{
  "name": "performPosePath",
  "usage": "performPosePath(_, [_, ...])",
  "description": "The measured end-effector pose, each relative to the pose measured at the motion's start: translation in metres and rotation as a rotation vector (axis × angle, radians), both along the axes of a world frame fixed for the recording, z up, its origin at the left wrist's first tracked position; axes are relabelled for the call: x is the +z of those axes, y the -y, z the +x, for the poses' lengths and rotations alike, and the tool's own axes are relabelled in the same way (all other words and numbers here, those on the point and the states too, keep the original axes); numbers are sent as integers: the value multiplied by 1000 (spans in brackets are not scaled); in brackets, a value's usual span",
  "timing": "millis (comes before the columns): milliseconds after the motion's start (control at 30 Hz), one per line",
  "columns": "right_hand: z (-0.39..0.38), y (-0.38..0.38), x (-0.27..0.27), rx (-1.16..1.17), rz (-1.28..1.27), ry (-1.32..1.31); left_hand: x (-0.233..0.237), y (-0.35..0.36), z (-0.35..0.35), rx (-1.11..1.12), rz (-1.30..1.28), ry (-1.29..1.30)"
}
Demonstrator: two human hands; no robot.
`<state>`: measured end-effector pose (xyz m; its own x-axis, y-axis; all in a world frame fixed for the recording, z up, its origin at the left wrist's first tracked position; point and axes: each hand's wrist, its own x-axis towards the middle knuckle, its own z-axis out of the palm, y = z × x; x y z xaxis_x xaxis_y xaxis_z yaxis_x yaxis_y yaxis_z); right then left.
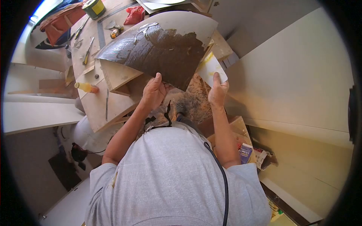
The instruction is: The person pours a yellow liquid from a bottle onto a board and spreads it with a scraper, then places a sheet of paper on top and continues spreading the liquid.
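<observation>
A fan-shaped sheet (166,56) lies in front of me, its near part dark and bare or thinly coated, with a wet, ridged glossy layer towards the left and a pale far edge. My left hand (154,92) grips its near edge, thumb on top and fingers underneath. Off the sheet's right side, my right hand (218,92) pinches a flat white card-like spreader (212,71) streaked with yellow, thumb across its face. Wooden supports (117,74) show below the sheet's left part.
On the workbench (92,107) stand a small orange-yellow bottle (86,87) and a green-and-yellow can (94,9). A screwdriver (88,52) and a red plastic bag (134,15) lie there too. Large pale panels (290,71) rise at right. Sawdust covers the floor (194,100).
</observation>
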<state>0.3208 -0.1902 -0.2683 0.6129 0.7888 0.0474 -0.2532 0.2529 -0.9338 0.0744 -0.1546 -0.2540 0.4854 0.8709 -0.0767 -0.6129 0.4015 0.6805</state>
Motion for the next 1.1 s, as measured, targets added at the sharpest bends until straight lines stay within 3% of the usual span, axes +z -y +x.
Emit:
performPosePath(100, [-4,1,13,53,24,-14,-2,1,-3,-35,18,6])
performPosePath(200, [-3,17,65,49,60,1,-4,-3,-5,-94,80,-13])
performPosePath(267, [-1,26,87,242,213,-95,-9,-1,-3,-59,14,-6])
performPosePath(300, [4,23,88,247,214,-91,-8,-1,-2,-55,16,-2])
performPosePath(367, [17,9,90,3,10,183,-6,1,-1,-2,-51,-14])
performPosePath(433, [23,4,70,12,7,121,-11,0,-1,-1,-45,-9])
performPosePath(500, [19,7,53,27,-155,53,-15,-1,-2,1,-41,-5])
performPosePath(567, [14,7,33,68,-196,128,-17,-2,-1,3,-37,-14])
performPosePath(633, [0,5,35,86,-113,136,-19,-1,-1,2,-17,-24])
performPosePath(700, [-3,3,60,85,-185,275,-18,1,0,-3,7,-33])
performPosePath(767, [-9,4,115,219,-35,-196,-13,2,3,42,-42,-78])
performPosePath(833, [-2,11,169,145,-70,300,-10,3,4,58,-39,-97])
performPosePath(900, [4,-7,209,-9,262,677,-15,6,2,67,-40,-117])
performPosePath(1033, [9,-52,216,87,277,488,-28,-1,2,54,-23,-83])
performPosePath(1100, [17,-76,177,112,104,956,-31,0,2,75,-51,-95])
